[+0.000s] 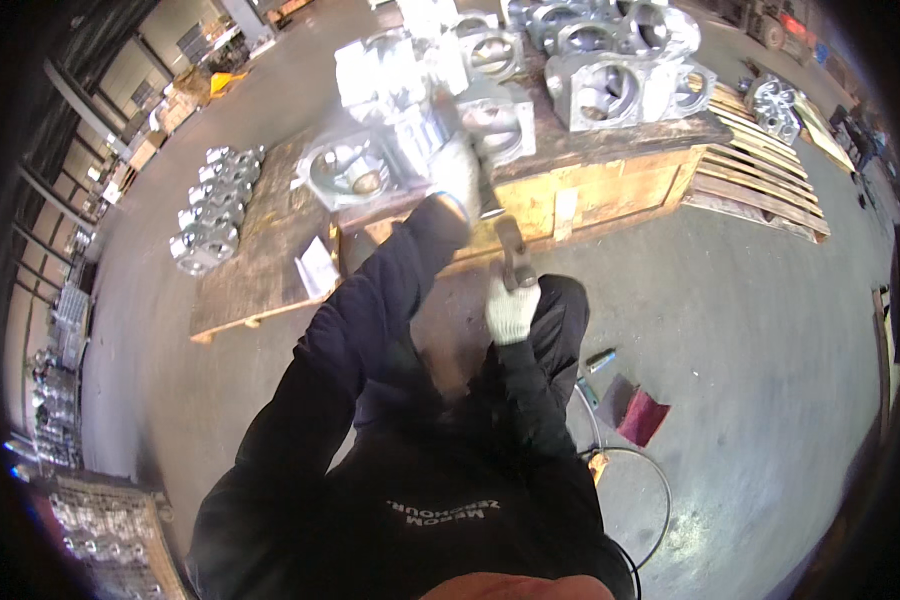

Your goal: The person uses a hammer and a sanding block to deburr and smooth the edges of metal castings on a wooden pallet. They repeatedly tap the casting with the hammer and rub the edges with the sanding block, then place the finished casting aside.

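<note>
Fingers of the gloved right hand [513,312] were closed around a worn brown tool [514,252], hammer-like but blurred, in front of a wooden bench [660,146]; those of the gloved left hand [456,172] were beside a silvery metal casting [398,160] and a dark bar [488,196], though blur made it impossible to tell whether they gripped either. A stray swing or a slip of the bar could have hurt the left hand or scarred the metal, and a hard knock might have shifted the casting, which sat close to the bench's front edge. Bright and silvery, with a wide round opening, the casting stood at the bench's near left, beside similar castings [576,98]
</note>
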Motion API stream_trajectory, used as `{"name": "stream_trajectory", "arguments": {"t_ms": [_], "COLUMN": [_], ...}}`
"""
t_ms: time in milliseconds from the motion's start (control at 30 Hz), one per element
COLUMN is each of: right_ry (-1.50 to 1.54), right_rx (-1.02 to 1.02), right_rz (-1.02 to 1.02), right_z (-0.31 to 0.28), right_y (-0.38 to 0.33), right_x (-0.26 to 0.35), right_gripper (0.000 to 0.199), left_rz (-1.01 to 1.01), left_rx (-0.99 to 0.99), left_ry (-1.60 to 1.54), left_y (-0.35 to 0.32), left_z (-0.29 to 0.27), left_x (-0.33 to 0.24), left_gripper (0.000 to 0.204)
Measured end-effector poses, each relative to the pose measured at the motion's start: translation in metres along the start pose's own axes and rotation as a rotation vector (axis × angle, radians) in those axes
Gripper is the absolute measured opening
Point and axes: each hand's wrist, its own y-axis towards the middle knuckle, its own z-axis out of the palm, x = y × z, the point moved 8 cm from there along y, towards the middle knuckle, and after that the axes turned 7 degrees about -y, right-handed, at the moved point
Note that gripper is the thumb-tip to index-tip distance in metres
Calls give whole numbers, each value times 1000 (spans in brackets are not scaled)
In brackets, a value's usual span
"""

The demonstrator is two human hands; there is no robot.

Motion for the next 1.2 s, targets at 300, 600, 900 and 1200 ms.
{"name": "stream_trajectory", "arguments": {"t_ms": [300, 600, 900, 1200], "right_ry": [-37, -78, -393, -409], "right_rx": [24, -43, 4, -23], "right_rz": [-391, -303, -169, -145], "right_z": [-63, -40, -51, -57], "right_y": [-15, -15, -3, -3], "right_x": [62, 50, 30, 43], "right_gripper": [28, 25, 37, 31], "left_rz": [87, 70, 114, 122], "left_rx": [88, 43, 56, 68], "left_ry": [-128, -307, -281, -373], "left_y": [11, -2, -4, -6], "left_z": [7, 6, 2, 8], "left_x": [20, 28, 26, 27], "left_gripper": [22, 22, 26, 22]}}
